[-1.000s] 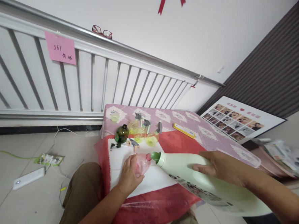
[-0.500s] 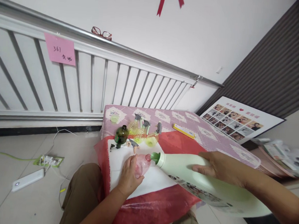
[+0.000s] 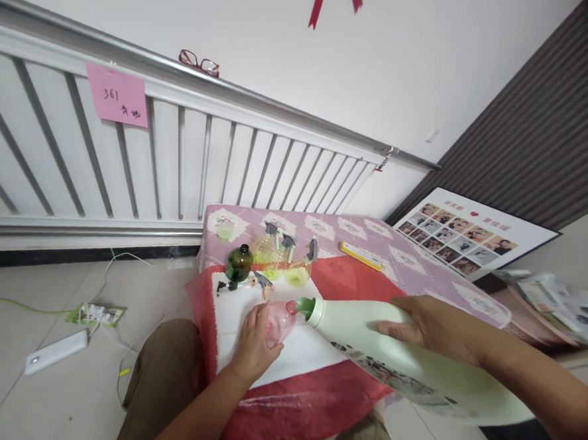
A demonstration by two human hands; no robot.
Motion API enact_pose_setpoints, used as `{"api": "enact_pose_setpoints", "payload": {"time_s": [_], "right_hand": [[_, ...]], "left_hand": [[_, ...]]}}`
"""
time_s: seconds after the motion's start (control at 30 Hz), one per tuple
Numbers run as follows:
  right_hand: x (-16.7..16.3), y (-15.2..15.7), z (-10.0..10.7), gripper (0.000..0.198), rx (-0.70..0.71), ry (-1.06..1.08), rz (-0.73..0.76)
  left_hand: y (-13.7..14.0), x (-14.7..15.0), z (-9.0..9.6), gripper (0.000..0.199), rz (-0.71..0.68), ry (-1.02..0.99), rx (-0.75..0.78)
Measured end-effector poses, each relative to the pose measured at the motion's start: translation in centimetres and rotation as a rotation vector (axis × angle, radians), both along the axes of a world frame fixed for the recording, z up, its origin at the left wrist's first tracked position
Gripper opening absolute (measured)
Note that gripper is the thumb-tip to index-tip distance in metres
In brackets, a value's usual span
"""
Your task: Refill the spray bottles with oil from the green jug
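Note:
My left hand [image 3: 256,347] is wrapped round a clear pink bottle [image 3: 282,322], which leans with its neck to the right over a white cloth [image 3: 306,353]. In my right hand [image 3: 421,327] is a large pale green jug [image 3: 367,327], tipped nearly flat and gripped near its handle. The jug's green spout [image 3: 306,307] meets the mouth of the pink bottle. Whether liquid is flowing I cannot tell. Just beyond my left hand lie loose spray heads [image 3: 263,283] beside a dark green bottle [image 3: 240,264]. Several clear spray bottles [image 3: 298,273] with yellowish liquid stand behind.
A red plastic sheet [image 3: 297,406] covers the near part of the table [image 3: 401,260]. Towards the back lies a yellow box [image 3: 361,256]. A white radiator [image 3: 178,153] runs along the wall. Left on the floor are a power strip [image 3: 96,314] and cables.

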State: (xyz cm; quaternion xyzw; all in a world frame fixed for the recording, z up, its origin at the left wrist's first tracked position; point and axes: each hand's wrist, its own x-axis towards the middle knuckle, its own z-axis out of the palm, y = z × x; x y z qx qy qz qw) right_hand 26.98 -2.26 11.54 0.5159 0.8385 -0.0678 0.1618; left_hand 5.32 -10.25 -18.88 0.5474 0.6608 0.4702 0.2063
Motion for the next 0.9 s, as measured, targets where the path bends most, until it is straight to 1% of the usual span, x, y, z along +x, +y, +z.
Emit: {"api": "enact_pose_setpoints", "payload": {"time_s": [0.1, 0.3, 0.57, 0.73, 0.9], "right_hand": [[0.02, 0.00, 0.07, 0.054, -0.081, 0.003, -0.005], [0.02, -0.03, 0.13, 0.052, -0.069, -0.007, -0.013], [0.04, 0.06, -0.01, 0.052, -0.082, -0.011, -0.004], [-0.09, -0.10, 0.13, 0.051, -0.066, -0.022, -0.002], [0.23, 0.11, -0.05, 0.053, -0.079, -0.007, 0.010]], "left_hand": [[0.02, 0.03, -0.05, 0.089, 0.009, 0.002, 0.001], [0.03, 0.06, -0.25, 0.090, 0.011, 0.006, 0.015], [-0.07, 0.01, 0.16, 0.090, 0.004, -0.006, 0.015], [-0.05, 0.03, 0.01, 0.090, -0.001, -0.016, 0.013], [-0.06, 0.04, -0.04, 0.090, 0.007, -0.018, 0.012]]}}
